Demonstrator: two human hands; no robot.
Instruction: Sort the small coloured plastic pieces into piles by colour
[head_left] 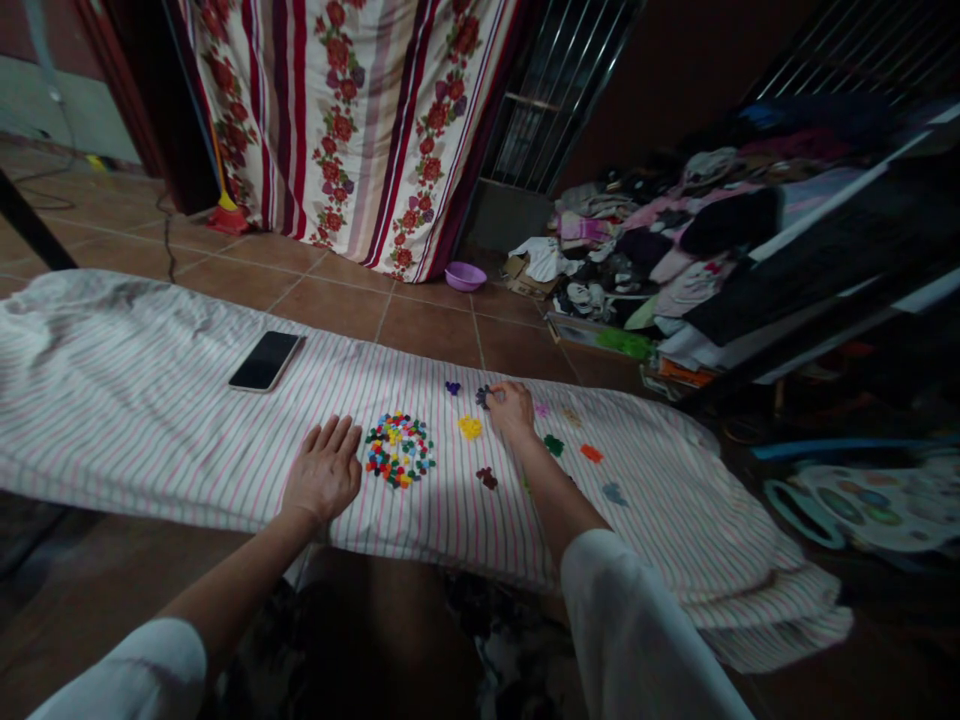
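A striped cloth (187,440) covers the low surface before me. My left hand (324,472) lies flat on it, fingers stretched out, just left of a round patch of mixed coloured pieces (400,450). With fingertips pressed together, my right hand (512,408) touches a small dark grey pile (482,397); whether a piece is between the fingers is too small to tell. Around it are single-colour piles: dark blue (453,388), yellow (470,427), brown (487,478), green (553,445), orange (592,453) and grey (614,493).
A phone (266,361) lies on the cloth at the left. Beyond the far edge are a floral curtain (337,130), a purple basin (466,276) and a red broom (227,215). Heaped clothes (675,230) and a paint palette (862,507) are at the right.
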